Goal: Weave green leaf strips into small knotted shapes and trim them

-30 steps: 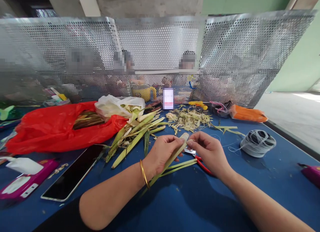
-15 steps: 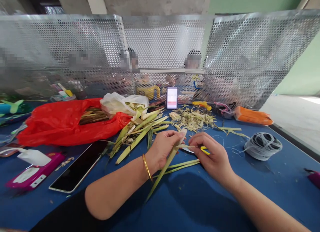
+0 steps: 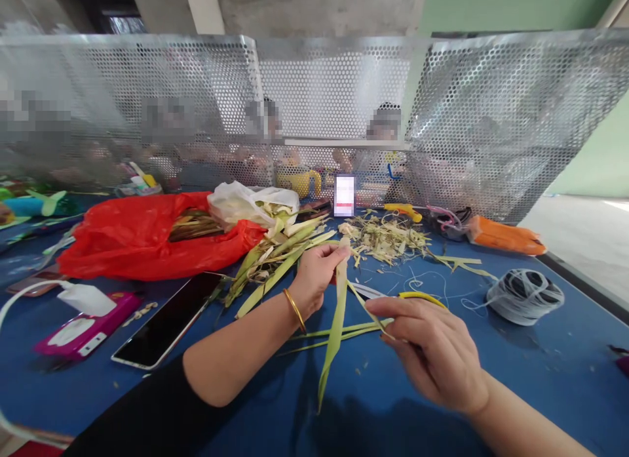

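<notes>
My left hand [image 3: 317, 273], with a gold bangle on the wrist, pinches the top of a long green leaf strip [image 3: 335, 326] that hangs down over the table. My right hand [image 3: 432, 349] is closed on a thin side strand [image 3: 362, 302] of that leaf, which slants away from the main strip. Scissors with yellow handles [image 3: 423, 298] lie just behind my right hand, their blades pointing left. Two narrow green strips [image 3: 351, 332] rest on the blue table under my hands. Behind them is a heap of leaf scraps [image 3: 388, 237].
At the left are a red bag [image 3: 118, 237], a black-screened phone [image 3: 167, 322] and a magenta power strip [image 3: 88, 326]. Leaves [image 3: 275, 263] lie beside my left hand. To the right sit a twine ball [image 3: 525, 296] and an orange packet [image 3: 506, 235]. People are behind a perforated metal screen [image 3: 334, 83].
My right hand has moved right and down, and the thin strand now stands apart from the main strip. The leaf hangs more upright. The view has shifted slightly.
</notes>
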`<state>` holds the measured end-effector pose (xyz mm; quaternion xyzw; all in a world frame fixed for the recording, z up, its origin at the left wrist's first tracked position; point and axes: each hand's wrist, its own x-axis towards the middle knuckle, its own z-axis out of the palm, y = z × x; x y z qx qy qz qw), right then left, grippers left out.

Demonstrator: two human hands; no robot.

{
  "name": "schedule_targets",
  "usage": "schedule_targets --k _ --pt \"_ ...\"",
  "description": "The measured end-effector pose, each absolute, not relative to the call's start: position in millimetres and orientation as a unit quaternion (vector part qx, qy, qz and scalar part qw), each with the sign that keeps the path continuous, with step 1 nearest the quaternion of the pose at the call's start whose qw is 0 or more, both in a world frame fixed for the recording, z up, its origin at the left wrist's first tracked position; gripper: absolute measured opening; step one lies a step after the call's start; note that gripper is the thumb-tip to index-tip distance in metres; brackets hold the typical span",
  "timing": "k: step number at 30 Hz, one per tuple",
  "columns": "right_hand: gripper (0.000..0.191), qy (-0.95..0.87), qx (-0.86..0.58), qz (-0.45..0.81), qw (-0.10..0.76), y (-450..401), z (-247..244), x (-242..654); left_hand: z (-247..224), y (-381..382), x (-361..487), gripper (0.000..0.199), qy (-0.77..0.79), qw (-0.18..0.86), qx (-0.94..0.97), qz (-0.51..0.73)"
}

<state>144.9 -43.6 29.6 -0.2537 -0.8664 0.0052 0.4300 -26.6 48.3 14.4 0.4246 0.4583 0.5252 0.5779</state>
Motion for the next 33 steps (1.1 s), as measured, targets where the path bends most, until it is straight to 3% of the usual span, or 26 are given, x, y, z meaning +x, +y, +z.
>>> schedule_targets --k 4,8,10,13,16,19,22,25,27,29,33 --pt "0.024 -0.858 -0.249 0.052 0.446 -46.2 26.0 141.6 13.9 47.0 -25.3 0.027 0.452 0.566 0.433 0.537" --pt "0.005 -0.668 -0.396 0.246 0.580 -31.3 21.1 137.0 12.2 46.6 -25.3 0.028 0.463 0.509 0.474 0.550" --pt "0.012 -0.529 -0.456 0.359 0.619 -20.8 18.8 135.5 11.7 46.4 -26.3 0.027 0.480 0.447 0.514 0.553" --pt "0.034 -0.396 -0.481 0.533 0.572 -13.2 11.8 130.1 13.5 43.8 -27.7 0.027 0.505 0.350 0.573 0.542" --pt "0.041 -0.336 -0.481 0.645 0.490 -18.4 3.3 119.8 18.4 38.4 -27.0 0.029 0.512 0.292 0.601 0.540" --pt "0.047 -0.304 -0.495 0.642 0.501 -23.6 1.5 114.6 22.8 34.6 -25.1 0.028 0.502 0.261 0.598 0.567" --pt "0.060 -0.357 -0.525 0.503 0.587 -20.1 7.2 121.3 23.4 35.9 -24.8 0.027 0.489 0.271 0.576 0.596" --pt "0.042 -0.501 -0.531 0.365 0.577 -15.4 11.7 129.0 20.7 38.1 -24.6 0.026 0.484 0.308 0.547 0.610" --pt "0.030 -0.581 -0.515 0.384 0.500 -15.6 10.4 128.0 18.4 36.7 -22.7 0.026 0.477 0.341 0.535 0.608" --pt "0.032 -0.599 -0.491 0.461 0.433 -17.7 6.2 122.5 16.2 32.9 -19.0 0.026 0.471 0.382 0.529 0.594" --pt "0.036 -0.511 -0.482 0.554 0.446 -20.3 -0.9 113.5 12.8 24.3 -10.8 0.026 0.475 0.450 0.514 0.555"
